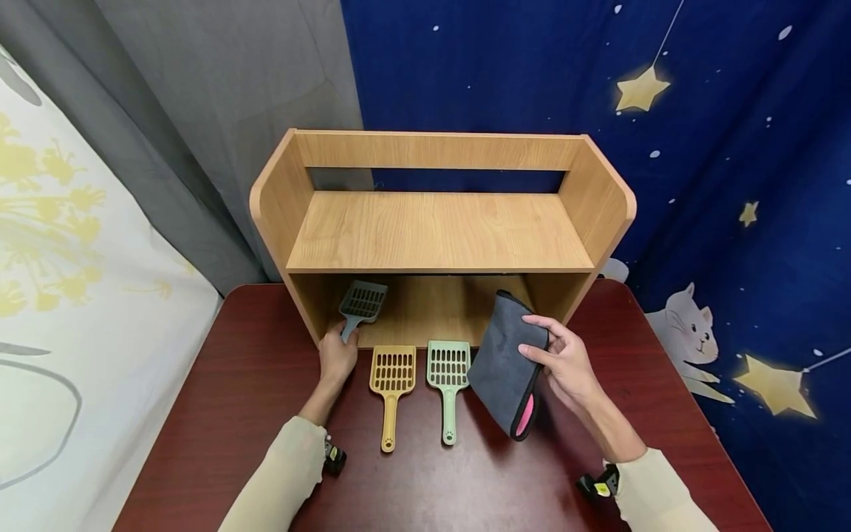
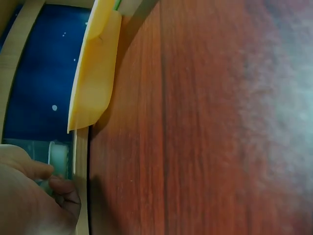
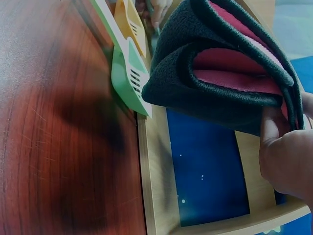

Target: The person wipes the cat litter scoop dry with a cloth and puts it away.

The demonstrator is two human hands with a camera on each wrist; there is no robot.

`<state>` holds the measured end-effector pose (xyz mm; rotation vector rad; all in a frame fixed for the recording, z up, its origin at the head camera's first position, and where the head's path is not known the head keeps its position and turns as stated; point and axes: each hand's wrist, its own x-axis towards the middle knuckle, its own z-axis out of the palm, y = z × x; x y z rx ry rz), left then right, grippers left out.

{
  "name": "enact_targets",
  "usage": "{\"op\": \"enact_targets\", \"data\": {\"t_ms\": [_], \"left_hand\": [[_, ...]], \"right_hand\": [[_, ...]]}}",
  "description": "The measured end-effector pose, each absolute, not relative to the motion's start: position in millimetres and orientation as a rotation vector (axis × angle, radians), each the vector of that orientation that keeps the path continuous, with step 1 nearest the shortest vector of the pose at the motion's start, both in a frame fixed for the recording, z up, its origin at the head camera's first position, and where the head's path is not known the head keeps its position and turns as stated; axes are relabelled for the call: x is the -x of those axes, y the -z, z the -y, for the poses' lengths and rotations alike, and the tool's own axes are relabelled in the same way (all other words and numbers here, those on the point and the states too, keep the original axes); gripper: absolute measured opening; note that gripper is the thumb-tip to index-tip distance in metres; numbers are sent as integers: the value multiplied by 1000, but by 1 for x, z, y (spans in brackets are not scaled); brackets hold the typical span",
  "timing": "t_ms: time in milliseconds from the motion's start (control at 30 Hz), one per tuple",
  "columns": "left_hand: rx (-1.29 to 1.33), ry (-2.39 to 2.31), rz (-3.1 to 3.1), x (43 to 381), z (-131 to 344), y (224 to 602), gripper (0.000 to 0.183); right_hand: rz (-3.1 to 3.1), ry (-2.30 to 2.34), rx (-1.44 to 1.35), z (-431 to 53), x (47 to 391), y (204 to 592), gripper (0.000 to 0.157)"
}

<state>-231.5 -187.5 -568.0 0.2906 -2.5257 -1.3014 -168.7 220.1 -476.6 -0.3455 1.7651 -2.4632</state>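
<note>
In the right wrist view, your right hand (image 3: 288, 159) is at the edge between 3 and 4 o'clock. It pinches a folded dark cloth (image 3: 171, 66), whose pink inner layers (image 3: 230, 81) are visible toward 2 o'clock. At 11 o'clock you have the green scoop (image 3: 122, 81), with the yellow scoop (image 3: 128, 20) just beyond it. A small part of your left hand (image 3: 159, 9) appears at 12 o'clock. The red-brown table (image 3: 63, 142) spreads at 9 o'clock, the wooden shelf (image 3: 157, 176) stands at 6 o'clock, and the blue curtain (image 3: 208, 166) shows through it toward 5 o'clock.
</note>
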Motion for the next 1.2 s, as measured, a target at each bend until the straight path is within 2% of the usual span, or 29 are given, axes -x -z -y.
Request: {"op": "enact_targets", "data": {"t_ms": [233,500,633,933,1200], "left_hand": [[-335,1245,2488,237,187,571,32],[-421,1173,2626,233,187,564,56],[-429,1077,2738,229,185,557,59],[-234,773,2834,209,190,545,66],[28,745,2794,177,181,534,86]], "right_hand": [[-1772,2484,358,-222,171,476,50],[-1827,2471,318,-222,169,474,51],[-1832,2479,324,-224,170,472,51],[-1917,2416,399,-233,174,461,52],[-1983,2363,401,-241,174,456,52]]}}
